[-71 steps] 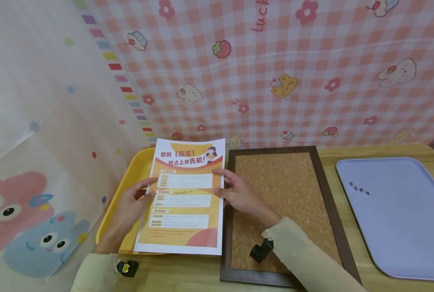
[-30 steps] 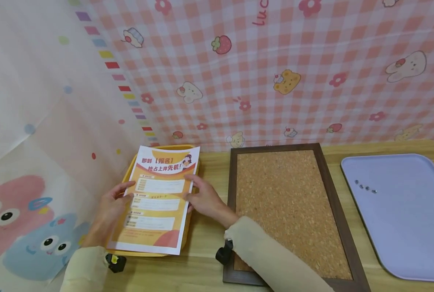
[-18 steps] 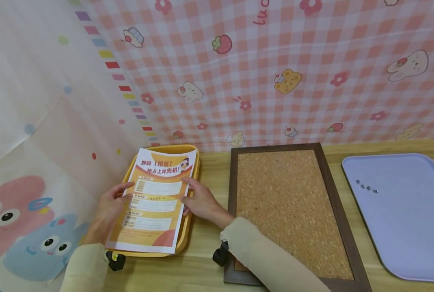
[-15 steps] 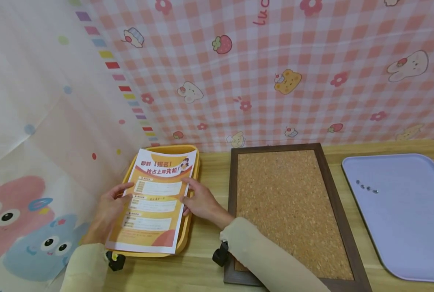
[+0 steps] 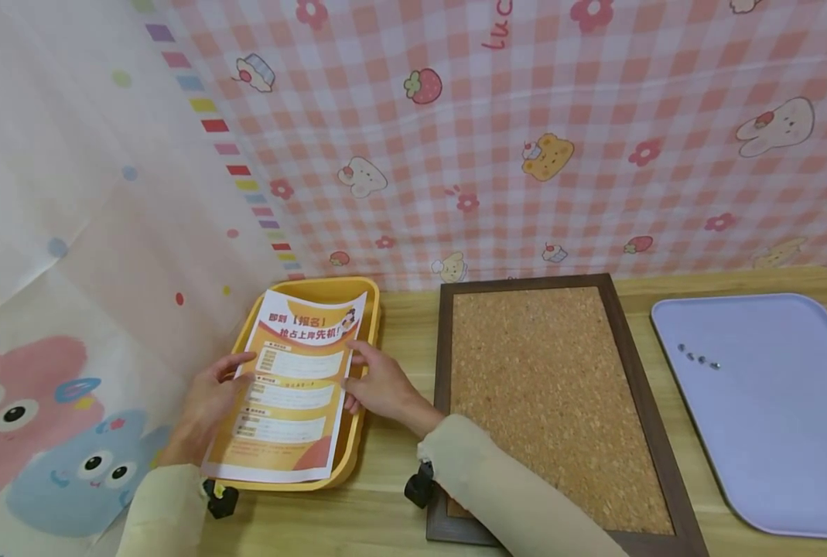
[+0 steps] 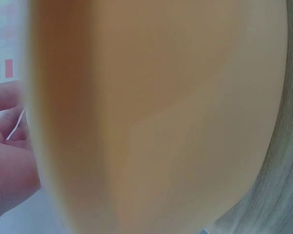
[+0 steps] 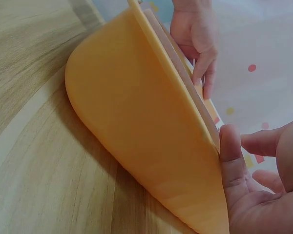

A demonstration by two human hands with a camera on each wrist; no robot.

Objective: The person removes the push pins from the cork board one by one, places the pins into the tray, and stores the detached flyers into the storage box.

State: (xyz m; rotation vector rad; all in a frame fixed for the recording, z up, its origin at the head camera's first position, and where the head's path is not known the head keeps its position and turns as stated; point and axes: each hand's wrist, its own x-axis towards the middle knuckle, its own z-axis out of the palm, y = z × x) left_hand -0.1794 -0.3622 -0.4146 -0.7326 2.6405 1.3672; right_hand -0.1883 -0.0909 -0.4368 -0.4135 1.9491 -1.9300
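An orange-and-yellow printed poster sheet (image 5: 289,387) lies over the mouth of a yellow plastic basket (image 5: 354,445), its upper part dipping and slightly bowed. My left hand (image 5: 211,398) pinches the sheet's left edge. On the opposite edge my right hand (image 5: 384,387) holds the paper between thumb and fingers. From the right wrist, the basket's side wall (image 7: 132,107) fills the middle, with the right thumb (image 7: 232,151) beside its rim. A blurred yellow wall (image 6: 176,117) covers most of the left wrist view, hiding the left hand's grip.
A cork board (image 5: 545,402) in a dark brown frame lies right of the basket on the wooden table (image 5: 385,495). Farther right is a lavender tray (image 5: 775,418) with several small metallic pieces (image 5: 697,357). Patterned cloth (image 5: 490,139) hangs behind; a white printed sheet hangs at left.
Both hands have carried the poster left from beside the cork board to over the basket, then lower. Its top edge has sunk further, baring more of the basket's far end.
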